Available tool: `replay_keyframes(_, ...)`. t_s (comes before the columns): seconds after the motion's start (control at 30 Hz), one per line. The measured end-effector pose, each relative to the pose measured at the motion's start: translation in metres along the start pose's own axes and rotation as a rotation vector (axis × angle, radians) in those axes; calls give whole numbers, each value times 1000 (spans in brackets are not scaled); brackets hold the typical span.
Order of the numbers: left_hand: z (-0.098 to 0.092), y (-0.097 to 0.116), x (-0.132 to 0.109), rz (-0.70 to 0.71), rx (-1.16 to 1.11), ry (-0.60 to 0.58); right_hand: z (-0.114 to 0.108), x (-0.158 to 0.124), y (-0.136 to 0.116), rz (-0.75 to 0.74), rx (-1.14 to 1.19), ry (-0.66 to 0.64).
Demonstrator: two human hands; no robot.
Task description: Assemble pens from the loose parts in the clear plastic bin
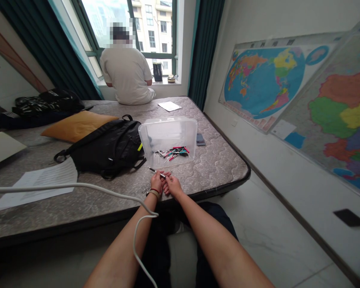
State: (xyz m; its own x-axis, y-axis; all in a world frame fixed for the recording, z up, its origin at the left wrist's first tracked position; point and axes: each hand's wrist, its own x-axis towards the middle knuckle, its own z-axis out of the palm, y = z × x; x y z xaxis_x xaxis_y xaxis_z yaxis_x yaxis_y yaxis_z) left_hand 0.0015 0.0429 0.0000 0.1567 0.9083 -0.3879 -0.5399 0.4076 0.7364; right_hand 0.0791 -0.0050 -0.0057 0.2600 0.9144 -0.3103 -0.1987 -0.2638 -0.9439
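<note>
Close together at the mattress's near edge, my two hands hold one pen, white with a dark tip pointing up and left. Fingers of my left hand are closed around its middle. My right hand pinches the end nearer me. Just beyond them stands a clear plastic bin, its wide opening facing me. Several loose pens and pen parts in red, black, teal and white lie in a heap inside it.
A black backpack lies left of the bin, with a yellow cushion behind. A phone rests to the right. White cable hangs across my left arm. Printed sheets lie at left. Another person sits by the window, back turned.
</note>
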Motion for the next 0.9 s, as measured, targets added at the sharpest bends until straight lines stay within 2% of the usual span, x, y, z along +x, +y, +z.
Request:
replay_keyframes(0.67, -1, -8, 6, 26, 52, 19, 1, 5, 1, 52, 29, 63)
replay_keyframes(0.9, -1, -9, 7, 34, 48, 28, -2, 3, 0, 39, 32, 16)
